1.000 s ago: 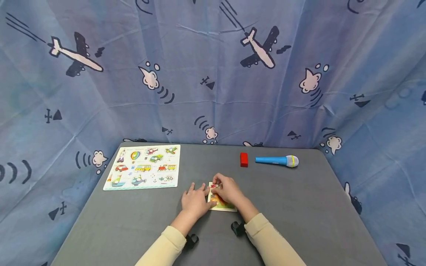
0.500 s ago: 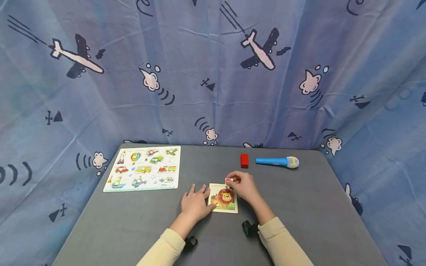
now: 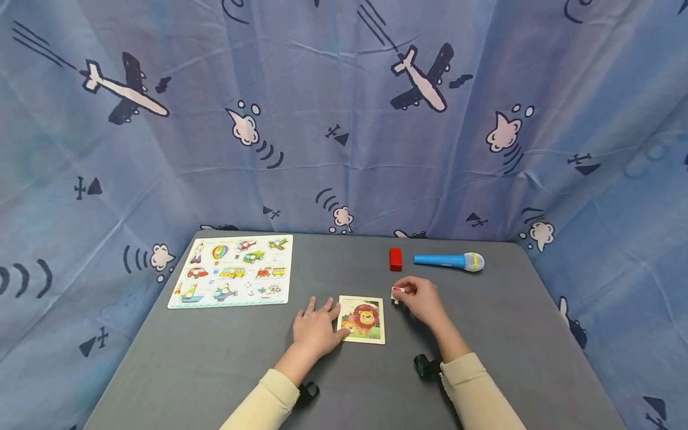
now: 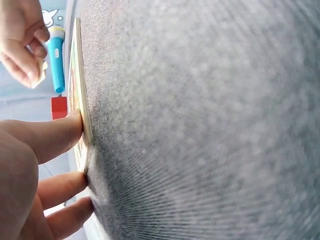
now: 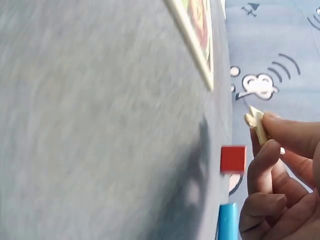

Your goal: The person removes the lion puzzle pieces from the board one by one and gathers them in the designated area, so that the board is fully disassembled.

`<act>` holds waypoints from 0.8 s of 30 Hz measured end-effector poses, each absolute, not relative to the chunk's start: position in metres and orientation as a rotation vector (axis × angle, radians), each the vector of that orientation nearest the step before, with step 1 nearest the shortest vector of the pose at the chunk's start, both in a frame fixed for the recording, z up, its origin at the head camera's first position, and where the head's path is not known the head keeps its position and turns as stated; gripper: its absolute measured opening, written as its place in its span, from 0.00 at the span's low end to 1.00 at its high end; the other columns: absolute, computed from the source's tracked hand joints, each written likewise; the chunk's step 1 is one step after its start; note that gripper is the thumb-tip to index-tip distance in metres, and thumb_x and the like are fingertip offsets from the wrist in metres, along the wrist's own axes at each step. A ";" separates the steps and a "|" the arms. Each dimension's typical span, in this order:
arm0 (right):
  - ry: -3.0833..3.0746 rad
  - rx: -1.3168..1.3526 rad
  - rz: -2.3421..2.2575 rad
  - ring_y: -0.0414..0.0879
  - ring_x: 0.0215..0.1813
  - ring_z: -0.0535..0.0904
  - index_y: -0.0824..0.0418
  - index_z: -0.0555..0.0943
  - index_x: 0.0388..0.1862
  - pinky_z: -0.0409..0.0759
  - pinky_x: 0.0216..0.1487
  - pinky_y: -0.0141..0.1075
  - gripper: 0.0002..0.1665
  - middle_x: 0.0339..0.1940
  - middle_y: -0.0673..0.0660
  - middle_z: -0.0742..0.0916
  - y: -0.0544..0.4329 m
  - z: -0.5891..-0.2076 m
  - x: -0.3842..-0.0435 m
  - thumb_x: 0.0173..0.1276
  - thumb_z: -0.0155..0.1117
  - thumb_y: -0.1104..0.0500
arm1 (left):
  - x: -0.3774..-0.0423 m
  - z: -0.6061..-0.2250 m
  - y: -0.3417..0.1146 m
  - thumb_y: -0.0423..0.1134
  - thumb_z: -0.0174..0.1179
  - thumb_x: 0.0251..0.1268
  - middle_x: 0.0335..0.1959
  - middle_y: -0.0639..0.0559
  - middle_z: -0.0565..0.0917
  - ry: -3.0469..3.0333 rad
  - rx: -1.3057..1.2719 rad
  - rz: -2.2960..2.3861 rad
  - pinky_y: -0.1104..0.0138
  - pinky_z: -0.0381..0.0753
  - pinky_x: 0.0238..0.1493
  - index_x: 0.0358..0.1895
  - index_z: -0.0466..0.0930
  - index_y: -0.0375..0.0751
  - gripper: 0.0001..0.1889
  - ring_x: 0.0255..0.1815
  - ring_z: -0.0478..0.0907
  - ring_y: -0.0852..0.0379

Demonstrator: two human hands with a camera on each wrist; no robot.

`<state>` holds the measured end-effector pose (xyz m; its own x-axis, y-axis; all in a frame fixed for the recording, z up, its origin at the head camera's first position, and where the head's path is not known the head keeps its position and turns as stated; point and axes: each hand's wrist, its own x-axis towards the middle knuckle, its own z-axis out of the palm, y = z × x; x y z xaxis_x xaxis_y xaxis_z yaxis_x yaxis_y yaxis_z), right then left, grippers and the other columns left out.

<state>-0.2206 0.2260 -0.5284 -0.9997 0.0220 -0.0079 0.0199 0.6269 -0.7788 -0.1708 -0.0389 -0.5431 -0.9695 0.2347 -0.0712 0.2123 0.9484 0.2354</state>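
Observation:
A small square wooden jigsaw puzzle [image 3: 365, 321] with a lion picture lies flat on the grey table. My left hand [image 3: 315, 327] rests at its left side with fingers spread, the thumb touching the frame's lower left. In the left wrist view, the left fingers [image 4: 60, 132] touch the puzzle's edge. To the right of the puzzle, my right hand [image 3: 421, 300] pinches a jigsaw piece [image 3: 397, 293] between thumb and fingers. The piece is pale wood with a red-printed face and a rounded knob. In the right wrist view, the jigsaw piece [image 5: 257, 122] is held clear of the table.
At the back left lies a large white picture board [image 3: 231, 272] printed with vehicles. A red block [image 3: 395, 260] and a blue toy microphone [image 3: 446, 261] lie beyond my right hand. A curtain with airplanes [image 3: 344, 119] hangs behind the table.
My right hand has moved from over the puzzle to its right, carrying the jigsaw piece away and uncovering the lion picture. My left hand stays in place.

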 end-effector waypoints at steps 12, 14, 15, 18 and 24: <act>-2.936 -0.144 1.167 0.48 0.36 0.76 0.62 0.88 0.42 0.72 0.36 0.36 0.09 0.31 0.55 0.86 0.249 -0.544 -0.228 0.65 0.73 0.59 | -0.171 -0.543 -0.037 0.66 0.65 0.59 0.73 0.55 0.74 2.998 0.329 0.367 0.40 0.67 0.69 0.70 0.76 0.57 0.36 0.78 0.62 0.39; -2.955 -0.151 1.136 0.49 0.38 0.77 0.62 0.89 0.43 0.73 0.39 0.38 0.10 0.34 0.56 0.87 0.250 -0.547 -0.228 0.66 0.72 0.58 | -0.171 -0.543 -0.037 0.66 0.65 0.59 0.73 0.55 0.74 3.000 0.328 0.370 0.40 0.67 0.69 0.70 0.77 0.57 0.36 0.78 0.62 0.39; -2.963 -0.159 1.125 0.49 0.39 0.78 0.62 0.89 0.43 0.74 0.40 0.40 0.10 0.35 0.56 0.88 0.250 -0.548 -0.229 0.66 0.72 0.58 | -0.171 -0.543 -0.037 0.66 0.65 0.59 0.73 0.55 0.74 3.002 0.328 0.373 0.40 0.67 0.69 0.70 0.77 0.57 0.36 0.78 0.62 0.39; -2.978 -0.195 1.114 0.50 0.41 0.79 0.62 0.89 0.44 0.76 0.44 0.43 0.11 0.38 0.57 0.88 0.251 -0.551 -0.229 0.67 0.71 0.57 | -0.170 -0.543 -0.037 0.66 0.65 0.59 0.73 0.54 0.74 3.005 0.331 0.372 0.40 0.67 0.69 0.70 0.77 0.57 0.36 0.78 0.62 0.39; -2.992 -0.221 1.093 0.54 0.44 0.78 0.64 0.86 0.47 0.77 0.49 0.49 0.13 0.40 0.60 0.86 0.250 -0.553 -0.231 0.67 0.71 0.57 | -0.168 -0.544 -0.037 0.65 0.65 0.60 0.72 0.54 0.75 3.020 0.336 0.373 0.40 0.68 0.69 0.69 0.77 0.57 0.35 0.78 0.63 0.39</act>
<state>-0.2306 0.2504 -0.5531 -0.9891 0.1118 -0.0959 0.1473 0.7562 -0.6376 -0.1679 -0.0375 -0.5439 -0.9728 0.2257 -0.0525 0.2061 0.9464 0.2485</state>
